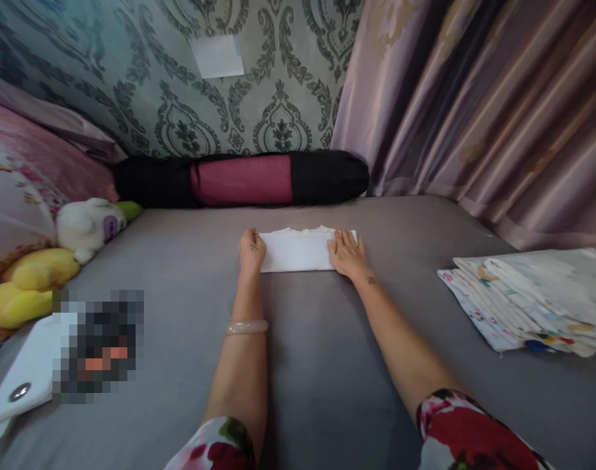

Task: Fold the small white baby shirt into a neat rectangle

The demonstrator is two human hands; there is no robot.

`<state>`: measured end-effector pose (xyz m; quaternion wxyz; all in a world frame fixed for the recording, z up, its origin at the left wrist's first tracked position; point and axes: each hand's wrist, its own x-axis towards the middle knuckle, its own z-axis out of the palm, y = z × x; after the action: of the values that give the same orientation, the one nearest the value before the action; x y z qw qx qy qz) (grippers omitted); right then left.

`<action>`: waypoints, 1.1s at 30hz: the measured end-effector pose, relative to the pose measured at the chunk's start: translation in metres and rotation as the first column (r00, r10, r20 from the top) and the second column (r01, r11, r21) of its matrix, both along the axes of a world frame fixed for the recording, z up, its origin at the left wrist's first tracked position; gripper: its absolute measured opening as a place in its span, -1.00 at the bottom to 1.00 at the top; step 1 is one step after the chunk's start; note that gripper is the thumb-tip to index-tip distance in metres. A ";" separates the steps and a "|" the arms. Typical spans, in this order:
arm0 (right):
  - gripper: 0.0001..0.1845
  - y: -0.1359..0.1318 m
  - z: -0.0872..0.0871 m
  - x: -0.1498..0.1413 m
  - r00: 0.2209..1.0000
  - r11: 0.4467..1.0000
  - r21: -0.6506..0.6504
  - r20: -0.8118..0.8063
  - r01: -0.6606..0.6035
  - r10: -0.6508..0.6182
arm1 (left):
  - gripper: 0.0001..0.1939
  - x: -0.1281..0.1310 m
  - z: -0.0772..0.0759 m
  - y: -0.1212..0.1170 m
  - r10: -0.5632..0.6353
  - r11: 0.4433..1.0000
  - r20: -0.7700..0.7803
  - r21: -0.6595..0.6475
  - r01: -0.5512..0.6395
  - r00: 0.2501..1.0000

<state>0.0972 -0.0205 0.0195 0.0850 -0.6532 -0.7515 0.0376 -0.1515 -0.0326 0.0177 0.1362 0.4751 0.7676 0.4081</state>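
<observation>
A white folded cloth [298, 252] lies flat as a wide strip on the grey bed sheet, with a ruffled cream edge showing along its far side. At the cloth's left end, my left hand [252, 250] is closed, its fingers curled around that edge. My right hand [347, 254] rests palm down on the right end, fingers stretched out and spread. A pale bangle [247, 328] circles my left forearm.
Folded patterned cloths [537, 300] are stacked at the right. A black and maroon long bag [243, 179] lies along the wall. At left are a white plush toy [85, 228], a yellow plush [33, 281] and a white device [26, 372] beside a blurred-out patch. Curtains [425, 98] hang right.
</observation>
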 end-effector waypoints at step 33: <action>-0.53 0.023 0.006 0.018 0.992 0.995 0.005 0.069 0.101 -0.101 | -0.59 0.055 -0.008 -0.005 -0.336 0.939 -0.501 -0.240 0.245 0.797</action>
<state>0.1157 0.0029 0.0259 0.0611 -0.6912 -0.7200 0.0100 -0.0969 -0.0373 0.0098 0.0162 0.6692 0.7233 0.1694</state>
